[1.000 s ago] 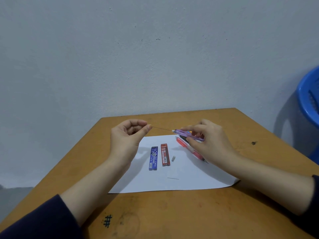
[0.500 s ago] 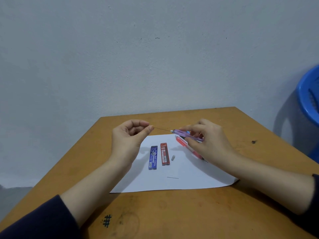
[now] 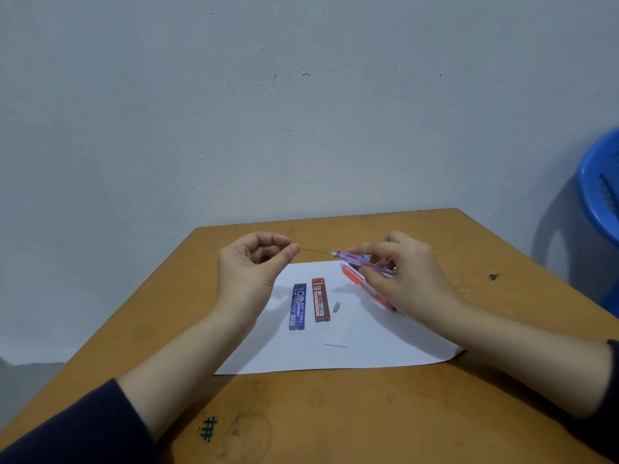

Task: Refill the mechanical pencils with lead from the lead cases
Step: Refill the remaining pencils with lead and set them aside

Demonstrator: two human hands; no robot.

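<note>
Nearest, the orange-brown wooden table point(image 3: 335, 413) carries a white paper sheet point(image 3: 385, 349). On the sheet lie a loose thin dark lead point(image 3: 336, 345), then a flat blue lead case point(image 3: 297, 306) and a flat red lead case point(image 3: 320, 299) side by side, with a small white eraser plug point(image 3: 337, 306) just beside the red one. Beyond, a translucent red mechanical pencil point(image 3: 353, 276) rests on the paper, partly under the right hand point(image 3: 408, 279).

Above the sheet's far edge, the right hand grips a translucent purple mechanical pencil point(image 3: 365, 262) around its barrel. The left hand point(image 3: 251, 272) pinches a fine dark lead point(image 3: 316, 252) between thumb and forefinger. The lead's free end reaches the pencil's white open end; whether it has entered cannot be told.

Judgement: insertion is in hand. Keep the lead in line with the barrel, press lightly, hold the pencil steady; any sideways load is likely to snap it.
</note>
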